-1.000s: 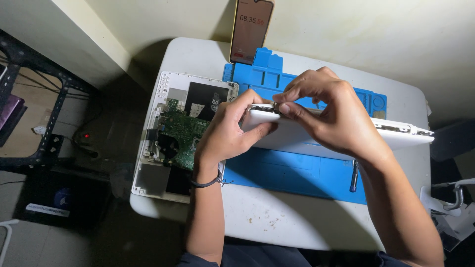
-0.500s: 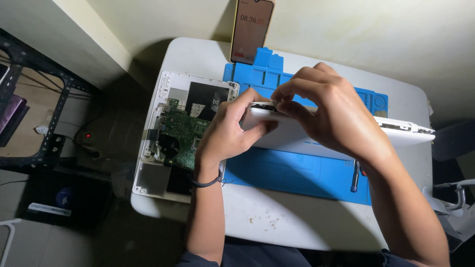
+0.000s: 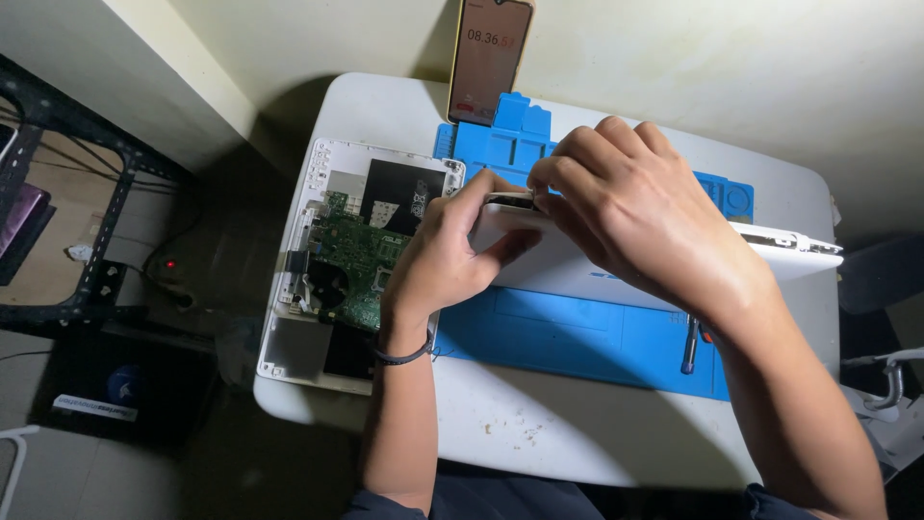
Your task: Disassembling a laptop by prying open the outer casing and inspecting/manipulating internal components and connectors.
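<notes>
Two bare forearms enter from the lower edge of the view, each ending in an ungloved hand. The left hand (image 3: 452,255) carries a thin dark band (image 3: 402,356) around the wrist, lying loose against the forearm. The right hand (image 3: 640,217) wears nothing: no ring, watch or band shows on its fingers or wrist. Dark sleeve edges (image 3: 385,503) appear only near the elbows, at the bottom margin.

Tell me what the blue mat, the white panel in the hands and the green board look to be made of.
Blue mat: probably silicone or rubber; matte, with moulded compartments.
White panel: likely plastic; smooth, thin, slight sheen, held by the left hand and right hand.
Green board: looks like a circuit board with dark chips.
</notes>
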